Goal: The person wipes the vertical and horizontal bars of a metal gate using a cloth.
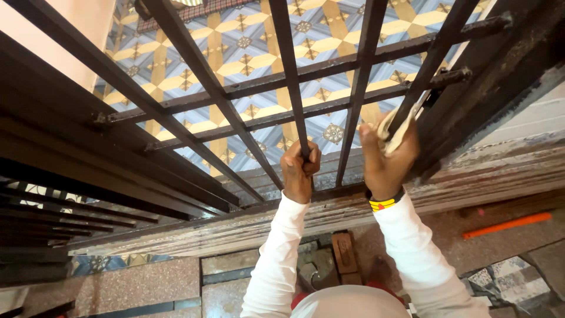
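The left hand (pixel 299 171) is clamped around a black vertical bar (pixel 291 76) of the iron grille (pixel 194 100). At its three o'clock, the right hand (pixel 385 162) presses a folded pale cloth (pixel 399 126), pinched in its grip, against the neighbouring bar (pixel 432 62).

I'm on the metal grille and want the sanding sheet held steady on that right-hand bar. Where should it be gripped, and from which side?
Grip the folded sheet at its middle, wrapped round the dark bar, coming from the near side as the right hand does: fingers pinch it against the bar. The bar is narrow and straight, so a wrap probably holds better than a flat press. The left hand braces on the next bar.
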